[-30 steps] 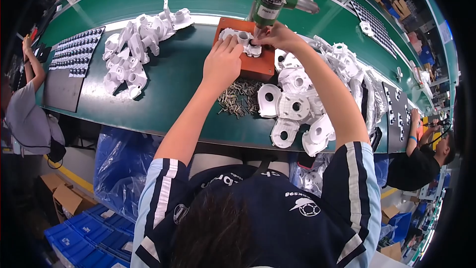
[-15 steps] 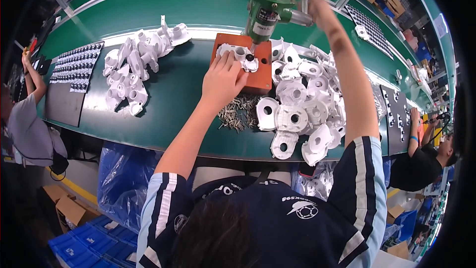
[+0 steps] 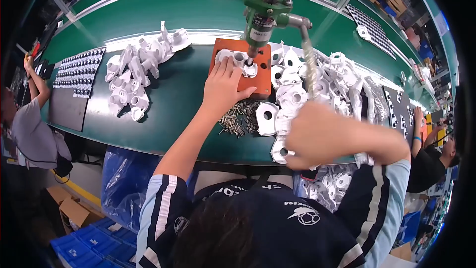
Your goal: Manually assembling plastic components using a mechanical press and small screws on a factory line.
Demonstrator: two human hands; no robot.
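Note:
My left hand lies over a white plastic housing seated on an orange block; its fingers stretch flat across the part and the thumb points aside. Above them stands a green hand press, its ram down at a small black piece on the housing. My right hand, smeared by motion, is closed round the low end of the press lever, which hangs toward me. Loose metal screws or pins lie in a heap in front of the block.
White housings are piled right of the block, partly behind my right arm; another pile lies to the left. A board with rows of small black parts is further left. Blue crates stand on the floor. Co-workers sit at both sides.
My right hand has swung the lever from the far side down toward me, and the ram has come down onto the part. My left thumb has spread away from the housing.

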